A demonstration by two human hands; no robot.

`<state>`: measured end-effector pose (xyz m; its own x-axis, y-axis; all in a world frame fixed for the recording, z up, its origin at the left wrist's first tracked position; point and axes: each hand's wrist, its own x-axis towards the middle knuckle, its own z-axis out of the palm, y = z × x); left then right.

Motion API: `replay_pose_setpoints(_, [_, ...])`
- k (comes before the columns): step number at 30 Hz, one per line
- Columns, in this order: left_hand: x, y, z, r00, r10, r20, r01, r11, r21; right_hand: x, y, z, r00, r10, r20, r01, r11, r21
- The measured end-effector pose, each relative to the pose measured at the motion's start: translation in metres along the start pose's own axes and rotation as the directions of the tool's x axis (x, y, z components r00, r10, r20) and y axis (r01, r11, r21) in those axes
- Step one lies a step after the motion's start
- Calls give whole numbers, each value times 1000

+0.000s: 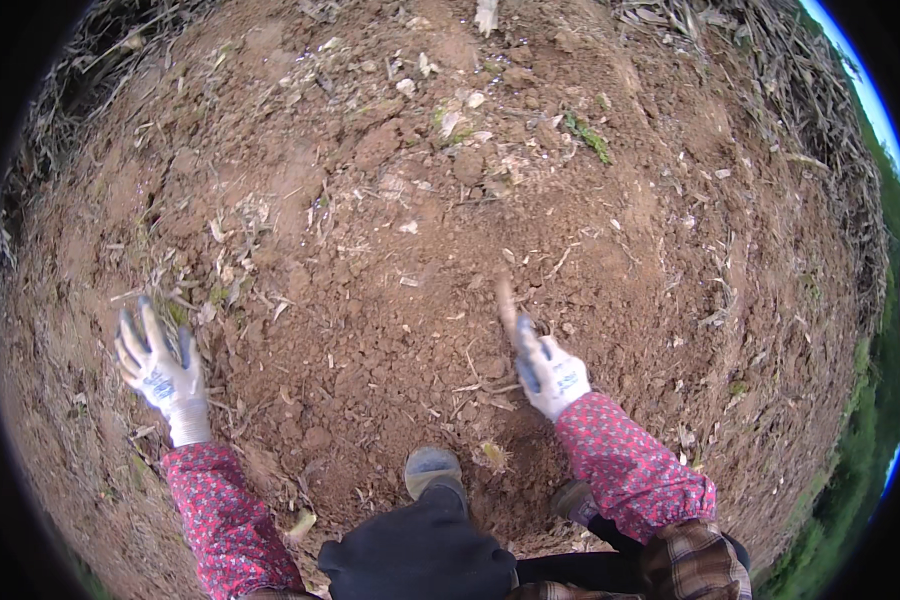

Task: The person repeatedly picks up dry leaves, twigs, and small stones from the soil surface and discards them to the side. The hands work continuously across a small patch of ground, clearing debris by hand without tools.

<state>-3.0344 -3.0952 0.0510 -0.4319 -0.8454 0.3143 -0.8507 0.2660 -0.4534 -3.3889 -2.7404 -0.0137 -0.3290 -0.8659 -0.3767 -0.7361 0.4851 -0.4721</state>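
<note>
My right hand (556,375), in a white and blue-grey work glove, grips a brownish stick-like object (505,296). It points away from me over the soil and is blurred, so I cannot tell whether it is a tool handle, nor whether its far end touches the ground. On the left, my left hand (161,367) wears a matching glove. Its fingers are spread with nothing in them, above or near the loose brown soil (360,337). I cannot tell if that hand touches the ground.
Dry plant scraps and clods litter the soil. A green sprig (589,138) lies ahead. Heaps of dry stalks (802,97) line the far right, with more stalks (90,90) at the upper left. My shoe (433,469) stands before me, near a cut plant stub (493,455).
</note>
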Motion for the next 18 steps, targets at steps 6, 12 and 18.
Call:
replay_pose_setpoints(6, [-38,192,-67,886,464,-16,-307,560,-770,31,97,-10,825,185,-534,-232,973,-21])
replay_pose_setpoints(12, [-13,275,-30,748,602,-280,-546,318,-775,46,85,13,754,302,-583,-388,921,-25])
replay_pose_setpoints(18, [59,242,30,874,486,-11,-353,618,-702,47,90,14,751,280,-598,-349,937,0])
